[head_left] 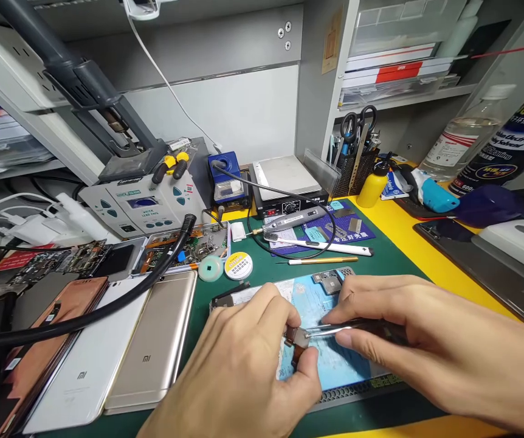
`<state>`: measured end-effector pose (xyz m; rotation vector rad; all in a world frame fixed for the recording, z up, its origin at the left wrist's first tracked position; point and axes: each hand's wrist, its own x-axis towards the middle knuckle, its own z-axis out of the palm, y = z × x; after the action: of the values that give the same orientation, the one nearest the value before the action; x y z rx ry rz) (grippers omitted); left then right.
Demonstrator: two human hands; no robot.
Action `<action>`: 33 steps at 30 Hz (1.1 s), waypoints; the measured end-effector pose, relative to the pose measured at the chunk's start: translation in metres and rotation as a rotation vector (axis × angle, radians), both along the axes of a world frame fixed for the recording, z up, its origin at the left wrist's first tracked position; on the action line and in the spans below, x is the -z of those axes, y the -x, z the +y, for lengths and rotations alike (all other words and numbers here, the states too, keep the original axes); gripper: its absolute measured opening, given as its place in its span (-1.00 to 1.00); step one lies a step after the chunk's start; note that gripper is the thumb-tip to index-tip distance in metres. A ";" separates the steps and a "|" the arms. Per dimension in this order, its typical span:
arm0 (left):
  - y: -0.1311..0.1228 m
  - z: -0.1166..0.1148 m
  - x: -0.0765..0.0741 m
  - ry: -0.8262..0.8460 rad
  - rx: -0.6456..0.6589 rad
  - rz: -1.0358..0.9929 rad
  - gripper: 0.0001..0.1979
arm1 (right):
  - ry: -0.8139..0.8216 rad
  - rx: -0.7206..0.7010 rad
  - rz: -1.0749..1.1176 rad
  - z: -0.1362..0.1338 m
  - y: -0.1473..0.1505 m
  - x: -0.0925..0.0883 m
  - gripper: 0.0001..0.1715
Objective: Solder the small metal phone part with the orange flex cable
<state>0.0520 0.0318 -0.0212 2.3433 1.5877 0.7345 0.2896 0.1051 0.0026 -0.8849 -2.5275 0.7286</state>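
Observation:
My left hand [248, 353] pinches a small metal-plated phone part with a brown flex cable [302, 338] between thumb and fingers. From the other side, my right hand [394, 322] grips metal tweezers [326, 330], whose tips touch the top of that part. Both hands are over a flat work plate [339, 365] with a worn light-blue surface and a perforated metal edge. A small grey circuit board piece [328, 281] lies on the plate's far edge, just beyond my right fingers. At the far left of the plate a dark component [225, 300] is partly hidden behind my left hand.
Several phones and back covers lie left, including a gold phone [157, 334]; a black hose [120, 304] crosses them. Behind stand a hot-air station [148, 201], a heating plate [284, 176] and a yellow bottle [374, 185]. A brush [321, 245] and a thin yellow-handled tool [321, 260] lie beyond.

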 end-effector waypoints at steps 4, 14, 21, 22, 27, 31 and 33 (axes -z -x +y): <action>-0.002 0.000 0.000 -0.026 -0.014 0.011 -0.86 | 0.005 0.010 -0.004 -0.003 0.003 -0.001 -0.70; -0.002 0.000 0.002 -0.058 0.002 0.003 -0.82 | 0.194 -0.034 -0.016 -0.004 0.010 -0.006 -0.77; -0.003 -0.003 0.002 -0.094 0.001 -0.006 -0.80 | 0.299 -0.050 -0.042 -0.002 0.014 -0.010 -0.74; -0.003 -0.002 0.001 -0.099 0.001 -0.008 -0.79 | 0.289 -0.055 -0.041 -0.001 0.014 -0.009 -0.73; -0.004 -0.001 0.000 -0.098 0.002 0.000 -0.78 | 0.238 -0.062 -0.025 0.000 0.014 -0.009 -0.74; -0.004 -0.001 -0.001 -0.054 0.013 0.008 -0.81 | 0.281 0.004 -0.038 0.001 0.015 -0.011 -0.74; -0.003 -0.001 -0.001 -0.039 0.020 0.006 -0.81 | 0.323 0.034 -0.050 0.002 0.015 -0.012 -0.72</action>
<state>0.0549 0.0310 -0.0205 2.3873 1.5635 0.7609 0.2744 0.1071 0.0151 -1.0581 -2.4704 1.1389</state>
